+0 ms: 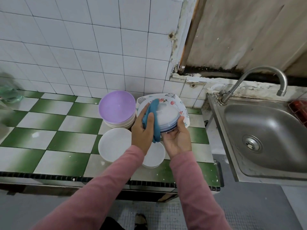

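White round bowl with blue rim bands (167, 116): held above the green-and-white tiled counter (49, 122), over the floral plates (172, 98). Foot faces up and away, rim down; being round, it has no long axis. Right hand (177, 138) cups the rim. Left hand (142, 130) grips a blue cloth (152, 113) against its outside. Step judged: wiping dry. Next move calls for turning the bowl.

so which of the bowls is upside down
The blue-rimmed bowl in the right hand; the purple bowl and the white bowls on the counter sit mouth up.
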`<state>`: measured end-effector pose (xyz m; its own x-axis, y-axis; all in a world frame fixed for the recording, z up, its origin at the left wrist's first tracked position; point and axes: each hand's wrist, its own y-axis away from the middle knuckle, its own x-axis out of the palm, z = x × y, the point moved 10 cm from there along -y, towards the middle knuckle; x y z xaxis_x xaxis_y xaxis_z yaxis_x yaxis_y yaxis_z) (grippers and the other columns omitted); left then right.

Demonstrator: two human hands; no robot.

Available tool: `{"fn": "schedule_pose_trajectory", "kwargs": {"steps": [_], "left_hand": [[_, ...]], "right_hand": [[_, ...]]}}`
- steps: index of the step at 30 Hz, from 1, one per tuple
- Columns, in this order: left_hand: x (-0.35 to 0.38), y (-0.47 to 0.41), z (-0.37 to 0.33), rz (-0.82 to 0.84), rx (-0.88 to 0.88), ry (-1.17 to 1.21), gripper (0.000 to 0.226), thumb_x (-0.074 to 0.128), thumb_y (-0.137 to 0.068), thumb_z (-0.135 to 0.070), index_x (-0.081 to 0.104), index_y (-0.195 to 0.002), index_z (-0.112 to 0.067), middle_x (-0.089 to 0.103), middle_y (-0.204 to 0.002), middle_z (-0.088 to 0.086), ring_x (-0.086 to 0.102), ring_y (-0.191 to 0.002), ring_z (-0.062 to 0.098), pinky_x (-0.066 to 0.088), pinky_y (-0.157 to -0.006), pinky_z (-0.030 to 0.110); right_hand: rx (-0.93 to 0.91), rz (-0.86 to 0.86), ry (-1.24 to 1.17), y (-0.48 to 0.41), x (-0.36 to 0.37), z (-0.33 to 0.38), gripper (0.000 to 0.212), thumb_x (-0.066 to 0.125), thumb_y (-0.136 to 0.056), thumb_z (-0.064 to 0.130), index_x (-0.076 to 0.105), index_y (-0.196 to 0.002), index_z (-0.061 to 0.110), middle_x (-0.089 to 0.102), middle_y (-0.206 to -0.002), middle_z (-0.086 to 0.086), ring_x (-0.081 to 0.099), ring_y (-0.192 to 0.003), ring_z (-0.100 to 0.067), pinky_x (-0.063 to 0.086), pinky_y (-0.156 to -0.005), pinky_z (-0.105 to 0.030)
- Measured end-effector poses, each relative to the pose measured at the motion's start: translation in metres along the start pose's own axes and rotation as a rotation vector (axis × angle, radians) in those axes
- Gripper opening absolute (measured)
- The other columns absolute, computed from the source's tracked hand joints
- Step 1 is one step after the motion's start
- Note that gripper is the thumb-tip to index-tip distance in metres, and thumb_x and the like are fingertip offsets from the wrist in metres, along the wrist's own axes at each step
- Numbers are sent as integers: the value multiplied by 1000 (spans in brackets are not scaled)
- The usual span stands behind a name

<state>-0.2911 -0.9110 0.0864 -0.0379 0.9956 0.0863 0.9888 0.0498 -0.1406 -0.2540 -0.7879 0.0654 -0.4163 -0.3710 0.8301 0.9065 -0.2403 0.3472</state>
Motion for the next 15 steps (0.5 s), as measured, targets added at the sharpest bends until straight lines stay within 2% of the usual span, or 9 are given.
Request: {"fn": "schedule_pose_trajectory", "kwargs": {"steps": [2,4,6,8,9,11,13,15], "left_hand": [[4,5,-11,36,114,-88,42,48,-96,-42,44,-137,-34,47,-137,-26,43,-131,-7,35,-110,17],[9,10,-24,65,290,-217,46,47,-98,-37,40,-142,-27,42,-145,-18,39,-139,8,33,-115,29],[19,16,-41,105,513,-366,46,47,-99,-29,42,-144,-16,43,-148,-4,38,-142,23,33,-117,42],[25,15,-49,140,600,-433,45,47,-100,-26,46,-142,-9,47,-146,5,39,-140,26,34,-115,46],[27,12,-50,157,580,-432,45,47,-100,-27,47,-142,-9,48,-146,6,40,-140,25,35,-115,46],[25,2,-43,183,421,-366,46,46,-100,-33,47,-143,-16,50,-146,1,42,-139,20,37,-114,45],[20,-7,-30,169,195,-231,49,47,-97,-44,48,-142,-24,53,-143,-5,47,-133,13,41,-111,42],[18,-11,-20,143,35,-120,52,47,-91,-54,51,-138,-32,55,-139,-10,51,-128,9,43,-110,40]], "right_hand": [[-23,22,83,1,4,0,48,49,-102,33,49,-143,8,56,-142,-16,53,-132,-33,40,-111,-56],[-36,29,164,3,6,-1,35,49,-103,29,55,-131,10,58,-139,-16,55,-128,-32,41,-111,-56],[-32,39,253,7,11,-2,22,48,-104,26,58,-118,13,66,-127,-13,63,-114,-28,52,-101,-47],[-37,70,379,10,17,0,18,47,-105,26,60,-108,15,71,-109,-6,68,-98,-21,60,-82,-37],[-51,80,458,10,19,3,16,46,-105,26,60,-104,16,72,-101,-4,69,-90,-19,61,-72,-34],[-90,92,615,11,23,13,15,47,-105,23,58,-98,17,70,-90,-2,68,-76,-14,56,-57,-27],[-133,121,749,12,27,21,20,48,-105,22,53,-87,16,65,-87,-6,63,-71,-16,53,-55,-26],[-149,161,846,13,29,24,25,50,-105,22,50,-81,15,63,-87,-9,59,-75,-20,53,-62,-29]]}}
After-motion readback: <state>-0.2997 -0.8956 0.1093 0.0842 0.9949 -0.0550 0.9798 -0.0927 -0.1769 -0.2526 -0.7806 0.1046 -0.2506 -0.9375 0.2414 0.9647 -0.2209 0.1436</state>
